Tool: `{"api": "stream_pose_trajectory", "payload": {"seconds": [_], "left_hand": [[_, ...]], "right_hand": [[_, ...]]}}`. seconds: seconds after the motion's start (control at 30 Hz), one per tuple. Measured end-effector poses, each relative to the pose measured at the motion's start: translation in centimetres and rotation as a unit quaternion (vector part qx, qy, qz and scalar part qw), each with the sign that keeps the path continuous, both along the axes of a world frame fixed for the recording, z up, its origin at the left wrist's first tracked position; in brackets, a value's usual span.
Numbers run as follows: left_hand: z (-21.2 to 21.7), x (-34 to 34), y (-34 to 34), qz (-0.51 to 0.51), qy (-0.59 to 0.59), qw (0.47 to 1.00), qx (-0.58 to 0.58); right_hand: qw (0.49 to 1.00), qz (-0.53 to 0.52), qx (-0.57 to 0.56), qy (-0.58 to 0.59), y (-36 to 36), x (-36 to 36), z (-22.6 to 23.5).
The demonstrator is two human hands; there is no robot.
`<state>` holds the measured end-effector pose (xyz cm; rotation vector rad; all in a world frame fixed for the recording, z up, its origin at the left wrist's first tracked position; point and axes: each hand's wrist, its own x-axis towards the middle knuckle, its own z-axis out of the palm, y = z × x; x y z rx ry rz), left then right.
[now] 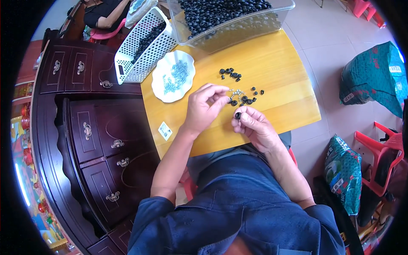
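Note:
My right hand pinches a small round black plastic part between thumb and fingertips, just above the table's near side. To its left, my left hand is closed, thumb and forefinger brought together over a loose cluster of pieces; what they hold, if anything, is too small to make out. In front of the fingertips lie small shiny metal pieces, with several black plastic parts scattered around them. Farther back on the wooden table sits another group of black parts.
A white wavy-edged dish holds small clear or silvery pieces. Behind it stand a white perforated basket and a large clear bin, both with black parts. A dark wooden cabinet flanks the left; teal sacks stand right. Another person sits beyond.

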<state>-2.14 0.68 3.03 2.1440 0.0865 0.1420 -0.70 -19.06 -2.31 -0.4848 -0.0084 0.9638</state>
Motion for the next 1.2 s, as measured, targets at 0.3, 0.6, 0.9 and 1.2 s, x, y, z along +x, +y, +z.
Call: {"api": "stream_pose_trajectory", "payload": {"seconds": [0.3,0.6,0.9,1.2], "left_hand": [[-3.7,1.9,0.7,-0.011,-0.039,0.982,0.186],[-3.7,2.3,0.9,-0.03,-0.081,0.949,0.302],[0.8,-1.2,-0.2,0.006,-0.056,0.994,0.093],[3.8,-2.7,-1.9,-0.098,-0.091,0.99,0.05]], "right_hand": [[0.998,-0.006,-0.044,-0.047,0.4,-0.2,0.3],[0.997,-0.002,-0.055,-0.048,0.4,-0.2,0.4],[0.997,-0.012,-0.058,-0.05,0.3,0.0,0.4],[0.996,-0.019,-0.055,-0.066,0.5,-0.2,0.2]]}}
